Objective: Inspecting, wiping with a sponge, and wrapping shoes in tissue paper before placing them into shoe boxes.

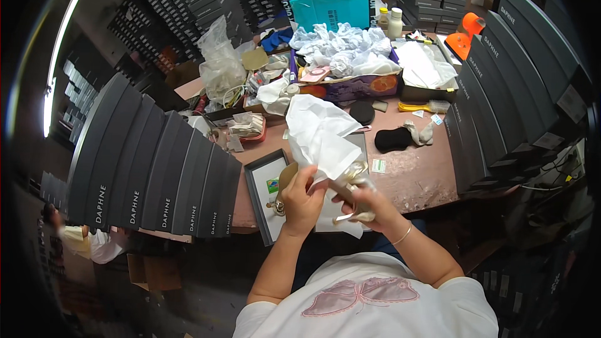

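Above an open dark grey shoe box (253, 191), my left hand (303, 203) has its fingers closed on a large sheet of white tissue paper (322, 131), which stands up from my grip. Close to it, my right hand (375, 205) is wrapped around a shiny pale-gold shoe (354, 177), partly hidden by the fingers and the tissue. A tan rounded piece (287, 176) and a jewelled ornament (278, 207) show beside my left hand; I cannot tell whether they belong to one shoe. More white paper hangs below my right hand.
Stacked grey shoe boxes flank me on the left (144, 169) and right (501, 87). A purple carton (357, 87) of crumpled tissue stands at the back. On the table lie a black sponge-like pad (393, 140), a yellow-handled brush (416, 107) and a red tray (255, 136).
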Available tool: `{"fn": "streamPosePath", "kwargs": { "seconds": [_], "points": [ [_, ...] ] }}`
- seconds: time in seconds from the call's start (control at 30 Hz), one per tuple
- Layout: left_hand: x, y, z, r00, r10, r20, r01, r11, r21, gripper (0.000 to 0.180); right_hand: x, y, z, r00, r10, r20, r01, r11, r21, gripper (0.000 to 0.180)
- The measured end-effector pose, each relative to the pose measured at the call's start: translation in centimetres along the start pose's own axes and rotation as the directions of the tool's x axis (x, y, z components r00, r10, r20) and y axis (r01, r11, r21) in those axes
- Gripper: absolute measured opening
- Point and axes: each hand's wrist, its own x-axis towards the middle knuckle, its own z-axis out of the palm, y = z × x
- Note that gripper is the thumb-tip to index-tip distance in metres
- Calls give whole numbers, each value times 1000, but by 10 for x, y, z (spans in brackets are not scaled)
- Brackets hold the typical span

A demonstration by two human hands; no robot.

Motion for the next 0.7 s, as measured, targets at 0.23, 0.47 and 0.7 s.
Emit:
{"fn": "streamPosePath", "kwargs": {
  "seconds": [0.23, 0.47, 0.7],
  "points": [
    [12, -6, -14, 987, 150, 60, -159, 966, 204, 34, -12, -14, 35, 985, -163, 50, 106, 354, -929, 65],
    [-8, -2, -16, 976, 210, -59, -211, 977, -16, 46, 31, -11, 7, 973, -48, -226, 46, 999, -15, 20],
    [-37, 18, 18, 887, 461, 33, -448, 875, -181, 57, 37, 22, -22, 918, -380, -114, 313, 869, -383, 58]
  ]
}}
